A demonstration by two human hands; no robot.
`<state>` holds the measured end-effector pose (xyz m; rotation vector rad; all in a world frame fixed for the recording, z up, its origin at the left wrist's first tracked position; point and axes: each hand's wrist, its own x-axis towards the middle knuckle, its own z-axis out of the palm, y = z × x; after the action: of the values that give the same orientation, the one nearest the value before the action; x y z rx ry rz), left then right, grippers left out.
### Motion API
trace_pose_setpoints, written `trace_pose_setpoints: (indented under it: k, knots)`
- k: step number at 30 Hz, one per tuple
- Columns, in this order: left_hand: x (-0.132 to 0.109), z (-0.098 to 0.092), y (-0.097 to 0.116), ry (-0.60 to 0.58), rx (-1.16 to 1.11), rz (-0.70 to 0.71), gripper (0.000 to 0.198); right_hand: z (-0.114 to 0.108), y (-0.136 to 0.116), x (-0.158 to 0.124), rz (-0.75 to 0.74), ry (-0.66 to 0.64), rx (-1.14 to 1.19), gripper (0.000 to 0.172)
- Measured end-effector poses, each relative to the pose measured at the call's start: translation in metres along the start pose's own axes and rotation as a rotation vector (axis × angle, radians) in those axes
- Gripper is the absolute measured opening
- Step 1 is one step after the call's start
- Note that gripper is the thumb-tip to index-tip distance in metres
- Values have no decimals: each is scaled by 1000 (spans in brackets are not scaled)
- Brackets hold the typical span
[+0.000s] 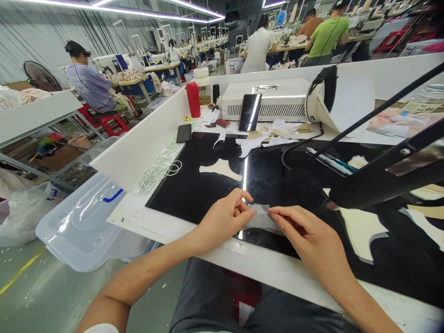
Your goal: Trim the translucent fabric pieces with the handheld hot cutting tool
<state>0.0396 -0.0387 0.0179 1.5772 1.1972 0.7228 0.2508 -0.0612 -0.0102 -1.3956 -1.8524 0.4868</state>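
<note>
A thin, translucent whitish piece (264, 222) is held just above the near edge of the black work surface (194, 185). At its left edge, my left hand (227, 215) is closed, thumb and curled fingers on the sheet. My right hand (308, 236) pinches its upper right edge between thumb and forefinger; the other fingers are bent behind. Beyond my hands lies a cream cut piece (220, 169) with curved edges. Another cream piece (362, 231) rests to the right of my right hand.
A black machine arm (388, 171) reaches in from the right. White scraps (251, 145), a phone (249, 112) and a white vented box (267, 101) stand at the back. Looped pale cord (156, 171) and a black wallet-like item (183, 133) lie left. Several people work behind.
</note>
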Motion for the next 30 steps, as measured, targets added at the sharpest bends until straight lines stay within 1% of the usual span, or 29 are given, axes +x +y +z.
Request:
trace_pose_setpoints:
  k: [2,4,9,13,16,19,23,30]
  knots:
    - [0,-2,1,39,175,61,12,3,3,1,-28,-12,-33,20]
    - [0,-2,-1,51,327,124,8,6,5,0,-49,-22,-66,21]
    - [2,1,-11,49,616,292,10,9,8,-3,-145,-52,-219,26]
    - [2,3,-17,33,765,373,15,10,10,-4,-248,-51,-377,31]
    - [2,4,-19,43,823,399,23,11,10,-3,-301,-33,-431,32]
    - [1,4,-19,48,837,420,28,11,9,-2,-323,-36,-434,32]
    - [1,4,-20,55,827,432,28,12,9,-2,-313,-64,-424,31]
    - [0,4,-19,53,819,435,29,11,9,-3,-308,-57,-403,28]
